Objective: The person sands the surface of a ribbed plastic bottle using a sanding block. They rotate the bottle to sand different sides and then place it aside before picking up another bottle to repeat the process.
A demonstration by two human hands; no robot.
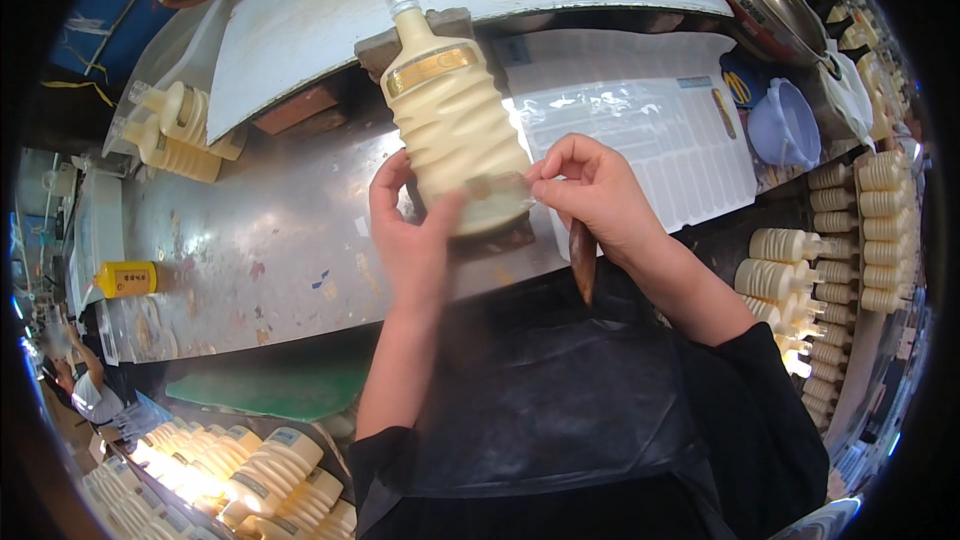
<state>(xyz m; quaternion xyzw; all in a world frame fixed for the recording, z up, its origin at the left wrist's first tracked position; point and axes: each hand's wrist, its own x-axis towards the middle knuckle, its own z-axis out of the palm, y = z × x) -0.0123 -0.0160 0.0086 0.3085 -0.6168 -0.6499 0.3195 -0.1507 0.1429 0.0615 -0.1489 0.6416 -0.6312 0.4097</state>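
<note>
A cream bottle (455, 130) with wavy ridges, a gold band and a clear threaded neck lies on its side, neck pointing away. Beneath its shoulder is a dark block (372, 52). My left hand (412, 240) grips the lower left side of the bottle, its thumb smeared by motion over the front. Near the base, a see-through label strip (497, 190) lies across the bottle, partly blurred. At the strip's right end, my right hand (598, 190) pinches with thumb and forefinger. A brown pointed tool (582, 265) sticks down out of the right palm.
Label sheets (640, 140) lie right of the bottle. Beyond them stand a lavender bucket (784, 125) and a metal pan (765, 0). A yellow bottle (128, 279) lies at the left. More cream bottles (185, 130) lie far left, with stacks (780, 275) right and lower left.
</note>
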